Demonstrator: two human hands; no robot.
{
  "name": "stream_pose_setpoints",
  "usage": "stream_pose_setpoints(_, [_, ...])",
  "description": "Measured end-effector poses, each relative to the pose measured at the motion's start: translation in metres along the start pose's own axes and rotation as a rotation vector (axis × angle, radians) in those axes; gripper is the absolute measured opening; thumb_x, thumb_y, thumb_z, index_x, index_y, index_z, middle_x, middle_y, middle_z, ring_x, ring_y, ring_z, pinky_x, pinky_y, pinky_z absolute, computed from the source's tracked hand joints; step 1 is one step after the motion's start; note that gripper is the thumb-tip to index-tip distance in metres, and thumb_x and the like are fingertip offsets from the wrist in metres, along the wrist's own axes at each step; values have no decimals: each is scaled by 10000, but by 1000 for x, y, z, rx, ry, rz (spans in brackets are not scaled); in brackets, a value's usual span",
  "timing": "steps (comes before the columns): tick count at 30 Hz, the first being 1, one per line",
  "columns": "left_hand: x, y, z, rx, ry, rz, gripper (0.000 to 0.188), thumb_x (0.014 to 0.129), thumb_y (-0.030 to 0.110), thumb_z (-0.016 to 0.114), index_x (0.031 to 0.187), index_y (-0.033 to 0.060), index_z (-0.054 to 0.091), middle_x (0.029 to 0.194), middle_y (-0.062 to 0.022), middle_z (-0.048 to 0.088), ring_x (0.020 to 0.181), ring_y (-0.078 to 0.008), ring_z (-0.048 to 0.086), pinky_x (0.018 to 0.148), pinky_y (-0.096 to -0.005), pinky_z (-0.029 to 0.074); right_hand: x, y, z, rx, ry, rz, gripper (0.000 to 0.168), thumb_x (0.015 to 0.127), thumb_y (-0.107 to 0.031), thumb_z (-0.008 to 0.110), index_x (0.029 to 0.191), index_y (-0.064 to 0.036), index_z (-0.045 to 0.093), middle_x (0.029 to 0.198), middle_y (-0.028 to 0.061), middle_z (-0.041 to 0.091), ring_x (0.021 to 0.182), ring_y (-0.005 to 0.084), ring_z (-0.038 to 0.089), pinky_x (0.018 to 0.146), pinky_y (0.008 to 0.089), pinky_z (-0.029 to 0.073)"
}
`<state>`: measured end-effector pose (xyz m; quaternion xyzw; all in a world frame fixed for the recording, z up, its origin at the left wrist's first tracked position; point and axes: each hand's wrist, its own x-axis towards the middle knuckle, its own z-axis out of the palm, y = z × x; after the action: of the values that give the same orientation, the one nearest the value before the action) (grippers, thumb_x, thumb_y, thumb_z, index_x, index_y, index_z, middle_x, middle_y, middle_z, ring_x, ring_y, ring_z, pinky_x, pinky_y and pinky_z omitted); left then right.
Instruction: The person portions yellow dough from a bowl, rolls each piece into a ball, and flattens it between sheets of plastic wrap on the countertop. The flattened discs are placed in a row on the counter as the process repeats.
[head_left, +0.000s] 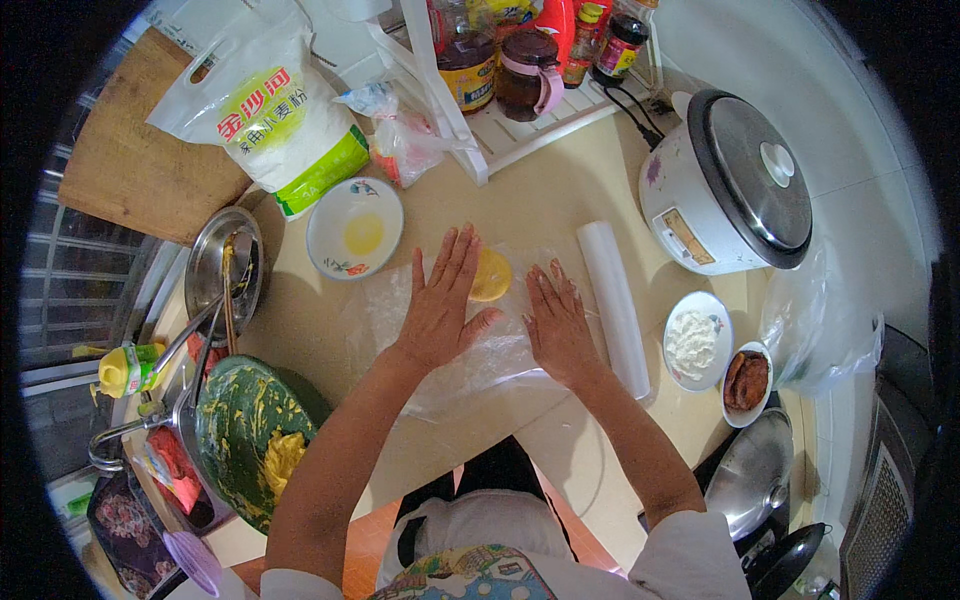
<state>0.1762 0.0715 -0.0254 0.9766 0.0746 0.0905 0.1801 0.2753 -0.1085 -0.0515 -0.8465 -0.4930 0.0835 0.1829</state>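
A flattened round of yellow dough (493, 276) lies on a sheet of clear plastic film (442, 382) on the counter. My left hand (444, 307) rests flat over the film, its fingers covering the left edge of the dough. To the right of the dough, my right hand (559, 322) lies palm down with the fingers a little apart, apparently on the film. Neither hand grips anything. A white roll of plastic film (613, 307) lies just right of my right hand. Beyond my left hand stands a patterned bowl (322, 232) with a little yellow liquid.
At left sit a green basin (217, 450) with yellow dough and a steel bowl (199, 262) with utensils. A flour bag (262, 112) and condiment rack (517, 154) stand behind. Rightward are a rice cooker (675, 180), a bowl of white powder (694, 345) and a dish of brown paste (747, 381).
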Motion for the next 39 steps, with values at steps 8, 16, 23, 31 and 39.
stream_pose_setpoints(8, [-1,-1,5,93,-168,112,937,750,566,575,1440,66,187,1508,-105,188,1399,-254,162,1104,-548,36,0,-1,0,-3,8,2,570,872,-179,516,1355,45,313,1426,193,301,1380,355,155,1104,516,170])
stream_pose_setpoints(16, [3,4,-1,38,-122,142,923,756,593,537,1429,50,213,1500,-112,206,1398,-249,165,1105,-544,49,-1,1,4,-1,26,11,565,874,-182,509,1358,37,315,1425,188,305,1380,354,156,1105,514,167])
stream_pose_setpoints(23, [0,4,3,66,-227,221,908,778,577,528,1439,57,185,1505,-113,190,1401,-264,152,1105,-545,51,-2,0,2,-6,14,12,570,875,-172,504,1367,34,301,1427,187,303,1381,356,157,1103,515,168])
stream_pose_setpoints(31, [1,0,-1,-28,-211,125,852,829,546,498,1455,84,151,1517,-125,145,1407,-265,126,1111,-523,10,-2,0,1,17,-7,39,575,870,-161,510,1368,32,296,1426,185,302,1371,360,178,1096,519,182])
stream_pose_setpoints(39, [-32,-45,-61,-1673,491,-480,635,943,465,388,1348,-21,331,1382,-164,368,1310,-268,324,1119,-416,177,-1,5,-6,396,190,97,478,875,-83,537,1324,2,398,1321,189,440,1300,339,332,1080,421,262])
